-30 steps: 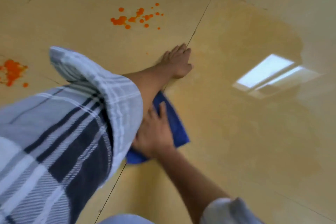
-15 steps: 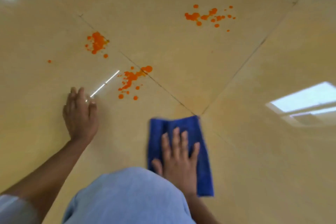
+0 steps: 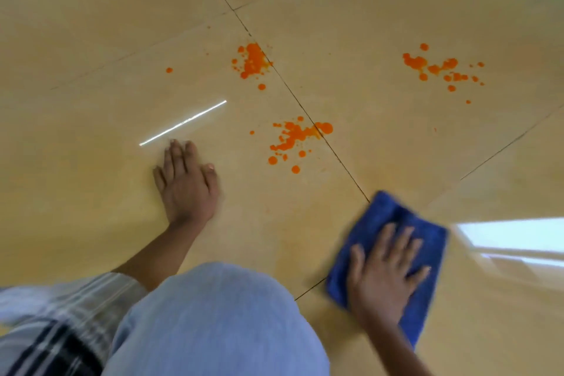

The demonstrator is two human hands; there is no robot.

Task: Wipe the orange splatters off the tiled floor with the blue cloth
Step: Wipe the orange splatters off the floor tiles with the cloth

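Bare tiled floor (image 3: 381, 162) lies open between my right grip (image 3: 386, 272), flat on the blue cloth (image 3: 381, 217), and the nearest of 3 orange splatters (image 3: 293, 139). My left grip (image 3: 186, 183) rests flat on the floor left of that patch, apart from it. My knee (image 3: 213, 320) fills the space nearest me.

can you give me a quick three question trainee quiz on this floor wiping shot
1. True or false: the blue cloth is covering an orange splatter.
2. How many separate splatter clusters show on the tiled floor?
3. Which hand presses the cloth: A left, B right?

Key
1. False: it lies on bare tile, apart from the nearest splatter.
2. Three: nearest, upper middle, far right.
3. B: the right hand lies flat on it; the left hand rests on the floor.
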